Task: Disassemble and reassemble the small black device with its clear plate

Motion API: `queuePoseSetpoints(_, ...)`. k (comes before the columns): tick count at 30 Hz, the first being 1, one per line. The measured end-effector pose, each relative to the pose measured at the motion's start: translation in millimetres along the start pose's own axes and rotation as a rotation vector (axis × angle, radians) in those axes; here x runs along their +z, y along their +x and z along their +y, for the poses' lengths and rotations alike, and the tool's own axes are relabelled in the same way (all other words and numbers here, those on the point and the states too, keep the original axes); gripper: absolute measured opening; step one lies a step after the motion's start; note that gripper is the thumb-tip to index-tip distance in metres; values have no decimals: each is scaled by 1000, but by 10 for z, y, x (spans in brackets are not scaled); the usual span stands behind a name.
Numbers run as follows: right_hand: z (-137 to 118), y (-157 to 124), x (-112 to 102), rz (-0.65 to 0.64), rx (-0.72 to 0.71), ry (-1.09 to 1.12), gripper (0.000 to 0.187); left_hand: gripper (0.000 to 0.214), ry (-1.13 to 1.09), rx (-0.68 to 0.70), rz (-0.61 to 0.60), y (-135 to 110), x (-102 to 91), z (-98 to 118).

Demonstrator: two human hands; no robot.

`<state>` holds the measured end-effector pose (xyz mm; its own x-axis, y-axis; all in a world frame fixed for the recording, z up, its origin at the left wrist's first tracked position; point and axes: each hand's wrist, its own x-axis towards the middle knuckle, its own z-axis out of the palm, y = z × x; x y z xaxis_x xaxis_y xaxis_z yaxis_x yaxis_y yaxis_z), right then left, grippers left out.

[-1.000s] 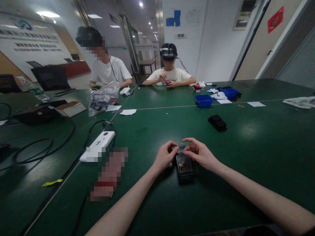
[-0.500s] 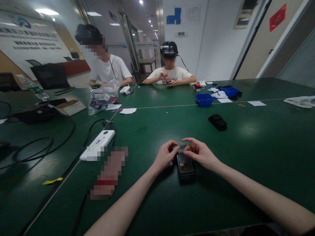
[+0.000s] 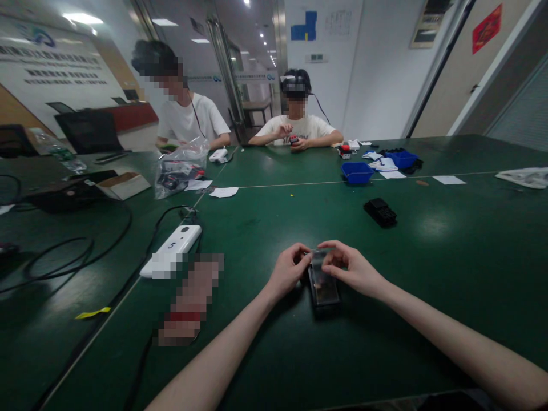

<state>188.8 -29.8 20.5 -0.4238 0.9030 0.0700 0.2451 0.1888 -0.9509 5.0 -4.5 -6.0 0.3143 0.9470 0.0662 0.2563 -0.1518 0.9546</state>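
Note:
In front of me on the table lies a black rectangular case [image 3: 326, 309] with a clear plastic sheet [image 3: 320, 264] over its top. The sheet's far end reaches up between my two hands. My left hand [image 3: 291, 268] is closed in a pinch at the far left edge of the sheet, by the case's corner. At the far right edge, the curled thumb and fingers of my right hand [image 3: 349, 267] grip the sheet. The fingertips partly hide its edges. What lies under the sheet is too dark to make out.
Beyond my right hand sits a stack of black parts [image 3: 381, 212]. A blue tray [image 3: 357, 173] is farther back. To the left are a white power bank [image 3: 176, 245], a blurred-out reddish object [image 3: 192, 297], black cables and a plastic bag [image 3: 180, 168]. Two people sit across the table.
The view has shifted very slightly. Both hands stay at the far end of the case, and the clear sheet now appears to lie slightly differently over it.

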Motion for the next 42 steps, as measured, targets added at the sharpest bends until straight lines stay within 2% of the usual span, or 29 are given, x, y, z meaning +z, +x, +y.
queuePoseSetpoints(4,29,12,-31,22,-18,-168,35,23,-26,-19,2,-1,-2,6)
queuePoseSetpoints(11,51,10,-24,64,-42,-286,35,28,-136,-52,-16,-23,-19,65)
queuePoseSetpoints(15,36,-7,-22,55,-20,-288,38,29,-104,-37,-27,-22,-18,42)
queuePoseSetpoints(19,69,-9,-20,77,-8,-254,34,28,-90,-23,-21,-12,-11,6)
queuePoseSetpoints(25,159,51,-21,112,86,-230,40,28,-131,-47,48,-16,-4,32)
queuePoseSetpoints(29,137,53,6,75,27,-302,31,25,-139,-40,106,-13,-5,44)
queuePoseSetpoints(33,113,14,53,63,-14,-246,43,26,-172,-43,133,-13,-15,52)
queuePoseSetpoints(37,162,0,72,32,-32,-167,60,28,-262,-48,101,-30,-11,78)
queuePoseSetpoints(42,173,25,-23,92,-85,-290,58,32,-288,-68,61,-32,18,91)
